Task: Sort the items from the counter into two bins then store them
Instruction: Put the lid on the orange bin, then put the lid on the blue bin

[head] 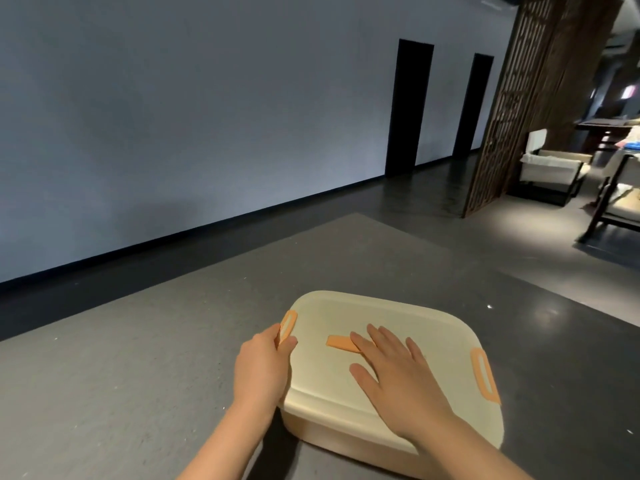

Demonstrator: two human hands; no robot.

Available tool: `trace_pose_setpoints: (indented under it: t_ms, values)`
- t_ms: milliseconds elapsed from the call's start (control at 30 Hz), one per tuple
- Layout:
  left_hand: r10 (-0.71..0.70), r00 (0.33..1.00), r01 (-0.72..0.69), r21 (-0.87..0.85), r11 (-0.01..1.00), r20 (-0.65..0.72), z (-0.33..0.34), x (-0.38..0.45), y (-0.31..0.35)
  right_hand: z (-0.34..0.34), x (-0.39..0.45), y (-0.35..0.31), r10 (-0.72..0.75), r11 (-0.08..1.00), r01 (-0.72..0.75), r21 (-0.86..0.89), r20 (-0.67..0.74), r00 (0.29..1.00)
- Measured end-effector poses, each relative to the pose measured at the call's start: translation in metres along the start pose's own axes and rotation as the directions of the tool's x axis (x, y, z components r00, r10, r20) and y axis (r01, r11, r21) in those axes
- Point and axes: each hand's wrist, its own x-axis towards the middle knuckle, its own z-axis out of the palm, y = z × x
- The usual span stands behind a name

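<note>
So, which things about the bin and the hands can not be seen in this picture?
- Contents of the cream bin: hidden by its closed lid, head view.
- Orange handle on the lid: its right end is covered by the right hand.
- Left orange latch: lower part hidden by the left hand, which grips it.
- Bin's near wall: cut off behind the forearms and bottom edge.
- A second bin: not in view.

Single head-worn wide-angle view, aimed forward and down.

Looks from above and behind the two forearms onto a cream plastic lidded bin with orange clasps (398,327), close in the lower frame on a grey floor (138,358); tilted so the pale wall (207,116) slants across the upper half, with a dark wooden lattice screen (512,98) far off at right.
</note>
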Motion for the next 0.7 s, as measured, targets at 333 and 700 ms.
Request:
trace_pose_setpoints:
  t_ms: [333, 700]
  values:
    - [0.337, 0.904, -0.417, 0.372, 0.829, 0.263, 0.043, -0.066, 0.055, -0.010, -0.025, 0.012, 0.078, 0.995, -0.069, 0.070, -0.132, 0.988]
    - [0.543, 0.634, -0.568, -0.146, 0.810, 0.551, 0.152, -0.131, 0.198, -0.059, -0.233, 0.159, 0.682, 0.730, -0.533, 0.427, -0.399, 0.614]
